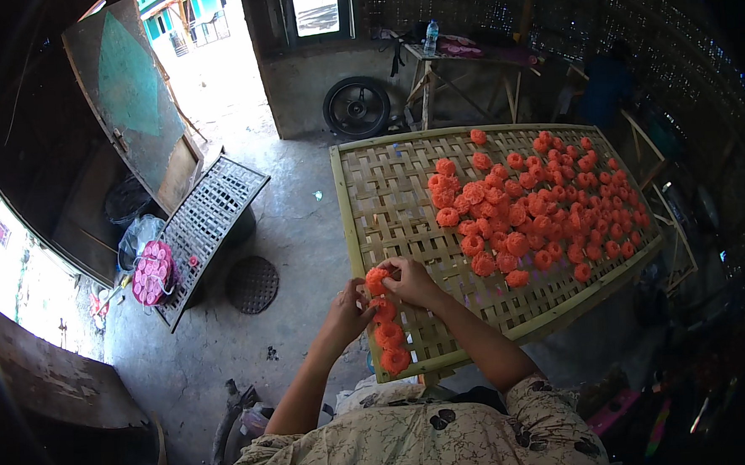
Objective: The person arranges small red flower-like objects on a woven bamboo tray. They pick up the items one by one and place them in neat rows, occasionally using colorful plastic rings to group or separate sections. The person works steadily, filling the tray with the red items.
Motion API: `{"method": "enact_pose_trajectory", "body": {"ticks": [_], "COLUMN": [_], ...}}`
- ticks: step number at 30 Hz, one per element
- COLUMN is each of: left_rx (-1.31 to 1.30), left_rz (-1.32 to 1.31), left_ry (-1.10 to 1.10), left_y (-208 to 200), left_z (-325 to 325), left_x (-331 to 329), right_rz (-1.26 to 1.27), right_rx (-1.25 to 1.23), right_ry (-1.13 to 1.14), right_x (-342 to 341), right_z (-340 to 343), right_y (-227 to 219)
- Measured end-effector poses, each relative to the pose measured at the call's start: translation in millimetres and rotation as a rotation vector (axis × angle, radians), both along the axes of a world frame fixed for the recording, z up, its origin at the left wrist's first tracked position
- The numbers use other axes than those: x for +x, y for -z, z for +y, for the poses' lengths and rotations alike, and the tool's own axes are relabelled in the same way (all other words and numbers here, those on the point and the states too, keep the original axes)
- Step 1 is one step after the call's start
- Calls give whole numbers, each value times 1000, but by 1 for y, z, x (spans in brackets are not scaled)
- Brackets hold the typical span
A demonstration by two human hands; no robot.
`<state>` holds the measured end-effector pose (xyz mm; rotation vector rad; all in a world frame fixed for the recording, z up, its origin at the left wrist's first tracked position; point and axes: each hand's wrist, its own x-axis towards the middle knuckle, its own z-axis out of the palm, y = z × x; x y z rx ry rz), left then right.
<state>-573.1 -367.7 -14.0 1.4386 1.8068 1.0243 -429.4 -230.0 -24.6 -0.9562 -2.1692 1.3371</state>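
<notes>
A large woven bamboo tray (386,173) in a pale frame lies in front of me. Near its left edge, my left hand (346,315) and my right hand (412,284) close their fingertips from both sides on an orange ruffled, flower-shaped piece (377,280). It is the farthest of a short row along that edge. Nearer to me in this row, another orange piece (394,360) sits at the corner. A large pile of similar orange pieces (519,212), many with a hollow in the middle, covers the tray's right half. Their material I cannot tell.
Left of the tray, a smaller slatted rack (207,209) bears a bundle of pink round pieces (153,273). A dark round woven mat (252,285) lies on the floor. A wheel (356,108) leans against the wall; a water bottle (431,38) stands on a table. At left, a door (126,102) stands ajar.
</notes>
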Motion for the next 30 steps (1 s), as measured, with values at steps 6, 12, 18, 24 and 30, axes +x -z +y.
{"method": "enact_pose_trajectory", "body": {"ticks": [6,12,18,24,30], "left_rx": [-2,51,-47,151,449], "left_rz": [-26,75,44,195,625], "left_ry": [-39,-27,-81,173,589], "left_y": [2,2,-12,-61,-9], "left_z": [1,7,14,71,189], "left_x": [3,-2,-7,22,94], "right_rz": [2,-60,-27,-276,-583], "right_rx": [70,181,497,431,783], "right_ry": [-21,-34,76,410,194], "right_x": [-5,-2,37,154,162], "right_z": [-5,-6,-1,43,16], "right_y": [-3,3,-21,-40,-22]}}
